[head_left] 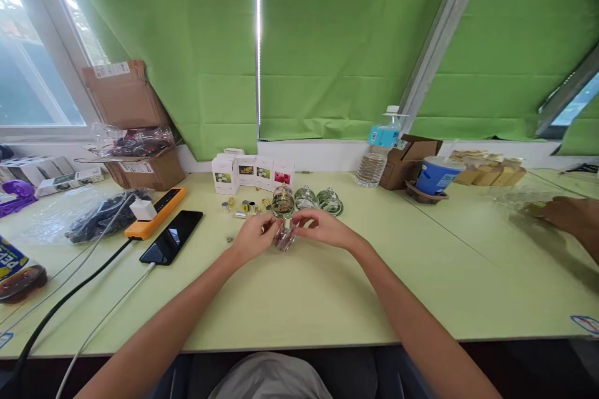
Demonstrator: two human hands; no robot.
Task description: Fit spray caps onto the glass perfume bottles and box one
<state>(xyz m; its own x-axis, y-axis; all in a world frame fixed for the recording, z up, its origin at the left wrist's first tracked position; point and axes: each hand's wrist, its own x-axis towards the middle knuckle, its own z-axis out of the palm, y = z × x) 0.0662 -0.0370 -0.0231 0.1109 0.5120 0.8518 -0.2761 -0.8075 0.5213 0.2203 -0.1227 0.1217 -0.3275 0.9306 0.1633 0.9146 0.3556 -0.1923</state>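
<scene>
Plain green blinds (337,43), a pale yellow-green table (327,305), an orange power strip (156,212), and a black phone (171,237).

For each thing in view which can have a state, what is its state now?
Glass container: held by left hand and right hand
Phone: face up, screen dark, cable plugged in
Power strip: charger plugged in
Left cardboard box: open
Water bottle: standing, capped
Blue cup: standing in holder
Green blinds: lowered

- Bare left hand (255,237) and right hand (326,228), slim fingers.
- Slender forearms (189,299), bare as far as I can see.
- Plain light-grey cloth (271,377) at the lap, softly creased; which garment, I can't tell.
</scene>
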